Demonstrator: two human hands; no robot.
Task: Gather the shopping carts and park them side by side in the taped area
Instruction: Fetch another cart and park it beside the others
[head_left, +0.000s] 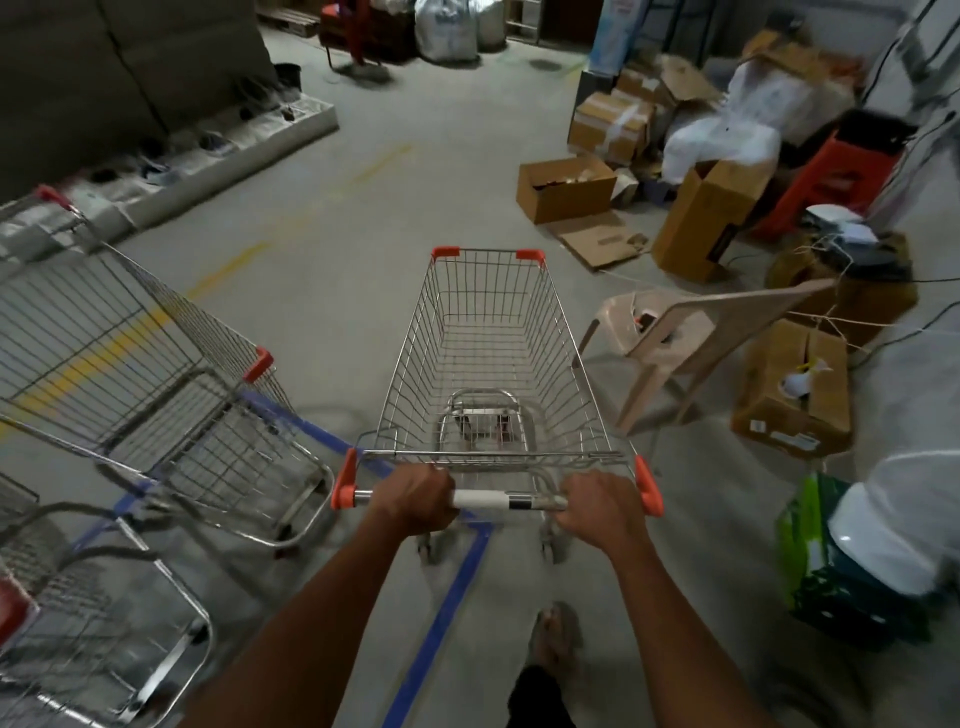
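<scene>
An empty wire shopping cart with orange corner caps stands straight ahead of me. My left hand and my right hand both grip its handle bar. Blue tape runs along the floor under the cart's rear wheels and turns a corner there. A second cart stands to the left inside the tape, angled away. Part of a third cart shows at the bottom left.
A beige plastic chair stands close on the right of the cart. Cardboard boxes, white bags and a green bag crowd the right side. Open concrete floor with faded yellow lines lies ahead. My foot is behind the cart.
</scene>
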